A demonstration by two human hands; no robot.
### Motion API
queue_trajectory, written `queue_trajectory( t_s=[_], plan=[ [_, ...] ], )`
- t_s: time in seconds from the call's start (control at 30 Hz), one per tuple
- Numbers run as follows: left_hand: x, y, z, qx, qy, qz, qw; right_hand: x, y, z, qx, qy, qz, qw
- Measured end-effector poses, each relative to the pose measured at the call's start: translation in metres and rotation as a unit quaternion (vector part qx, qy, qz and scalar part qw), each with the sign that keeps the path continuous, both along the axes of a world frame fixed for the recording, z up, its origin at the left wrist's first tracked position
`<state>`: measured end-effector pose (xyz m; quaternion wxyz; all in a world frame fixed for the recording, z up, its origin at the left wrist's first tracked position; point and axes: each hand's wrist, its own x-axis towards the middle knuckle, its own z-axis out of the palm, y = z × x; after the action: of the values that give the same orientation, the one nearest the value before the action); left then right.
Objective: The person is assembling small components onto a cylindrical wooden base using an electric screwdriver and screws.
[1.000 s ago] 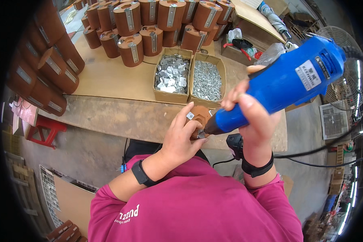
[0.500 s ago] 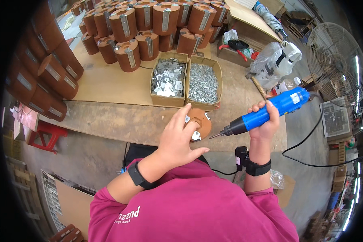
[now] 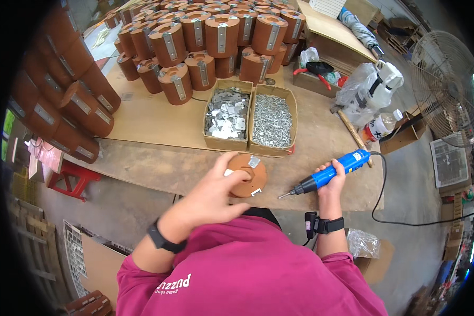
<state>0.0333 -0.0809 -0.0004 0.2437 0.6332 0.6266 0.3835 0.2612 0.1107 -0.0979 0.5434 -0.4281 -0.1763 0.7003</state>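
My left hand (image 3: 210, 192) grips a reddish-brown cylinder (image 3: 255, 181) at the table's near edge, its fingers over the top and at the central hole. Small metal plates show on the cylinder's top face; one silver plate (image 3: 254, 161) lies toward its far side. Part of the cylinder is hidden by the hand. My right hand (image 3: 332, 181) is wrapped round a blue electric screwdriver (image 3: 332, 171). Its bit points left toward the cylinder, apart from it. Beyond stand an open carton of metal plates (image 3: 209, 134) and an open carton of screws (image 3: 273, 124).
Stacked brown cylinders (image 3: 221, 37) with metal strips fill the table's back; more are piled at the left (image 3: 87, 105). A hammer (image 3: 355, 131), a bottle (image 3: 382, 126) and a fan (image 3: 447, 87) are at the right. The screwdriver's black cord (image 3: 405, 224) trails right. A red stool (image 3: 73, 181) stands lower left.
The cylinder has turned under my left hand, so its top plates sit in different places. My right hand has drawn the screwdriver lower. The whole view has shifted slightly.
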Motion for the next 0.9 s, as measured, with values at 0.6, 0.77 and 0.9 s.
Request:
queue_trajectory(
  t_s=[0.6, 0.77, 0.9],
  plan=[
    [-0.029, 0.06, -0.014, 0.087, 0.008, -0.03, 0.996, 0.004, -0.005, 0.0, 0.01, -0.01, 0.029, 0.999],
    [-0.079, 0.114, -0.015, 0.016, 0.025, 0.145, 0.989, 0.003, -0.004, 0.0, 0.01, -0.017, 0.032, 0.999],
    [-0.087, 0.131, -0.03, -0.1, 0.307, 0.13, 0.938, 0.001, -0.006, 0.001, 0.02, -0.021, 0.033, 0.999]
  ],
)
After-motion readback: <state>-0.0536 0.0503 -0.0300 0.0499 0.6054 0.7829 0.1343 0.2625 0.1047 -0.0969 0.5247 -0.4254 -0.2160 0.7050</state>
